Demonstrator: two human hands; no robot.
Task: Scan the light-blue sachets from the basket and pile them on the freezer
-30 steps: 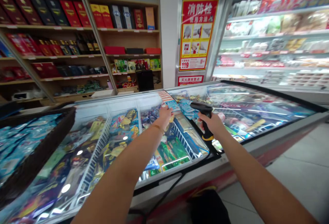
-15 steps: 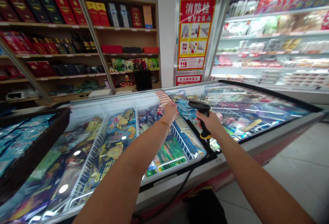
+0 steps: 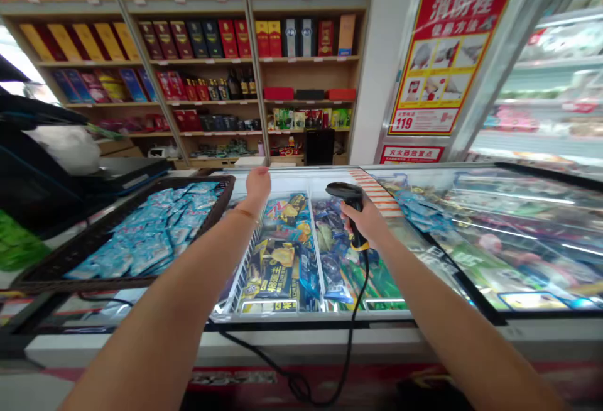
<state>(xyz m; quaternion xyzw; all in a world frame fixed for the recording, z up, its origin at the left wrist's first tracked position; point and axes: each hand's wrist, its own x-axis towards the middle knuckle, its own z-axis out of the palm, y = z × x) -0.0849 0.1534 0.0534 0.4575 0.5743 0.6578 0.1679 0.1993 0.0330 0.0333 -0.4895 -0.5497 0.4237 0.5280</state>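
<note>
My right hand (image 3: pixel 371 219) grips a black handheld barcode scanner (image 3: pixel 345 191), its yellow-trimmed handle upright over the glass freezer top. From the handle a black cord (image 3: pixel 349 354) drops past the freezer's front edge. Farther left, my left hand (image 3: pixel 258 186) is closed above the freezer, near the right rim of a dark woven tray (image 3: pixel 225 207); whether its fingers hold anything is hidden by blur. Many small blue packets (image 3: pixel 151 232) fill that tray. More blue packets (image 3: pixel 424 211) lie in a pile on the glass, right of an orange-and-white striped strip (image 3: pixel 379 194).
Below the glass, the chest freezer (image 3: pixel 325 325) holds bagged frozen goods in wire baskets. Black equipment (image 3: pixel 38 166) stands at the left. Behind are shelves (image 3: pixel 198 62) of boxes and bottles, a red poster (image 3: pixel 452 59) and a lit display fridge (image 3: pixel 560 84).
The view has swung left, bringing the tray fully into sight. My left hand has moved away from the blue pile toward the tray. The scanner, still in my right hand, has also come left.
</note>
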